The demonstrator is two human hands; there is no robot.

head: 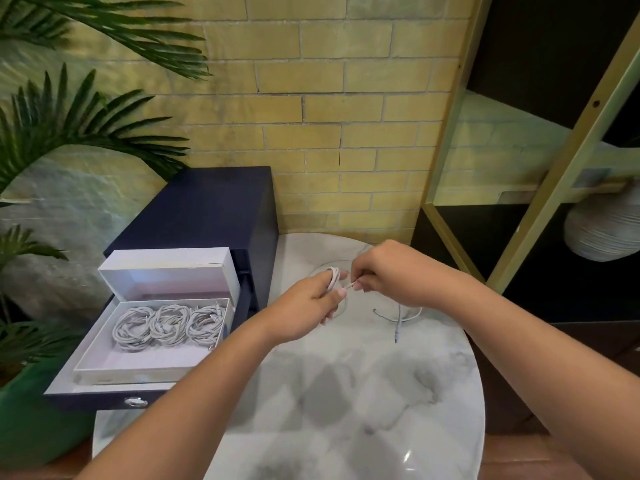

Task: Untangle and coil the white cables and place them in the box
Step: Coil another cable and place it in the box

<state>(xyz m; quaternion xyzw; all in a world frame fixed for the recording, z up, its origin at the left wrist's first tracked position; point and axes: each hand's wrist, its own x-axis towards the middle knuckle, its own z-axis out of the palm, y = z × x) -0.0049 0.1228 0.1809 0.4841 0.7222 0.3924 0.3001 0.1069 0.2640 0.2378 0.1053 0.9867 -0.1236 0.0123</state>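
Coiled cables [169,324]: three, in a row inside the box [152,371], at nine o'clock from the hands. Boxes: one, with one lid [166,268] standing at its twelve o'clock. Hands: two, the left hand [308,306] and the right hand [384,275], both gripping one part-wound cable [333,277]. Loose cable stretch [398,320] on the bench [346,393]: one, at four o'clock; whether it is a separate cable cannot be told.

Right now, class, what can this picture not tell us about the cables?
Head view, cable on left hand: loop count hidden by the hand.
Head view, its end in right hand: connector covered by that hand.
Head view, loose cable on table: pale on marble, course partly lost.
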